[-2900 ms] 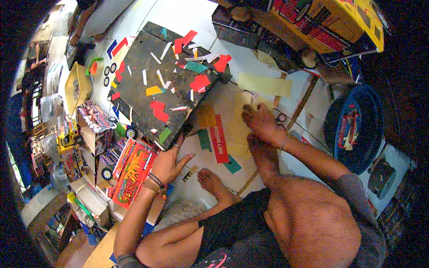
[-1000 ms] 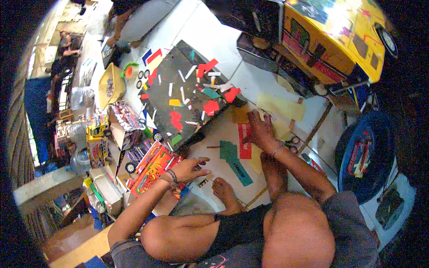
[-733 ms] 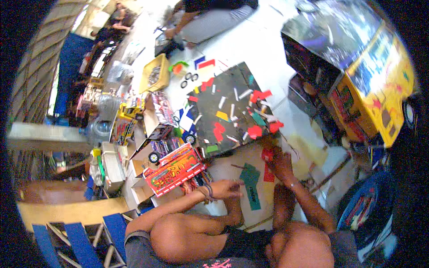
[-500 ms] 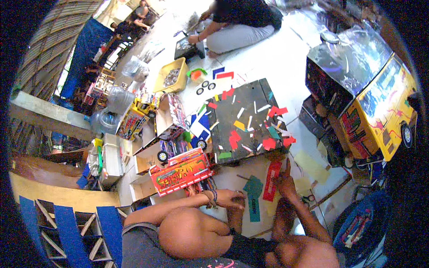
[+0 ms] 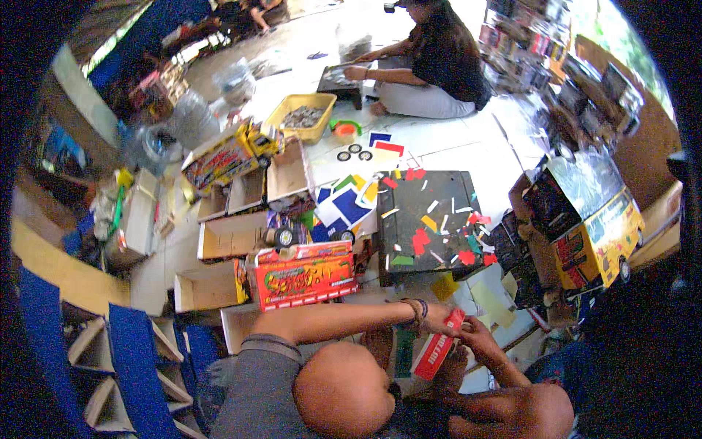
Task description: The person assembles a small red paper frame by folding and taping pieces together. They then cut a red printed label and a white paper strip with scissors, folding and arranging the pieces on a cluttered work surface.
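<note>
A red strip with white lettering [image 5: 434, 357] is held up in front of my knees, tilted. My left hand [image 5: 436, 320] reaches across from the left and grips its upper end, the fingers closed. Right beside it, my right hand [image 5: 478, 335] pinches the strip's upper right edge; its fingertips are partly hidden. Below my left wrist, a dark green strip [image 5: 404, 353] lies on the floor. Just beyond my hands stands a low black table [image 5: 395, 219], strewn with small red, white, orange and green scraps.
Left of the table are a red toy truck body [image 5: 306, 284], open wooden boxes [image 5: 234, 235] and a yellow toy truck [image 5: 232, 157]. A larger yellow truck model [image 5: 596, 238] stands right. Farther off are a yellow basin [image 5: 322, 132] and a seated person [image 5: 446, 66] at another low table.
My left hand has moved right and taken hold of the red strip, which has come up off the floor. My right hand has closed on it too. The view has shifted.
</note>
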A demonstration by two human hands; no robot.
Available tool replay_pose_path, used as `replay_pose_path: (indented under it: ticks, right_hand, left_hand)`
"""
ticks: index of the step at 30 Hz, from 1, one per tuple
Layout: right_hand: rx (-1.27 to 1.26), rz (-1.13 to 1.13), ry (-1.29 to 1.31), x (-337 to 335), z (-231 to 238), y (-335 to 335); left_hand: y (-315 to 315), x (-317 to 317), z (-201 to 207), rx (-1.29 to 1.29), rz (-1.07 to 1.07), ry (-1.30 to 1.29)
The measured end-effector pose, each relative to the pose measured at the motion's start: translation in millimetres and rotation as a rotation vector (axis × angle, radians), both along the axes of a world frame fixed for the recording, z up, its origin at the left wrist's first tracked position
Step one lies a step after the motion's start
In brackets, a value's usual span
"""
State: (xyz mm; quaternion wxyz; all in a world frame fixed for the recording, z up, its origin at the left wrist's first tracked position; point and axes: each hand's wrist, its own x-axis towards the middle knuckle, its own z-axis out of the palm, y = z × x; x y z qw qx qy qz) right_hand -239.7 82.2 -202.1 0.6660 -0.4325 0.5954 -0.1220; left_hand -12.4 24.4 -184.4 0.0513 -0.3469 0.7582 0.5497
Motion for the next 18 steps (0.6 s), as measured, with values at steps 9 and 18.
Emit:
replay_pose_path:
  ticks: [9,18]
  right_hand:
    - [-0.316,0.363,0.164,26.2,137.3,-32.2]
    - [-0.495,0.264,0.056,7.9,142.0,-24.7]
  left_hand:
    - [-16.0,34.0,46.3,-0.382,0.470,0.409]
    - [-47.5,76.7,148.6,-0.380,0.745,0.744]
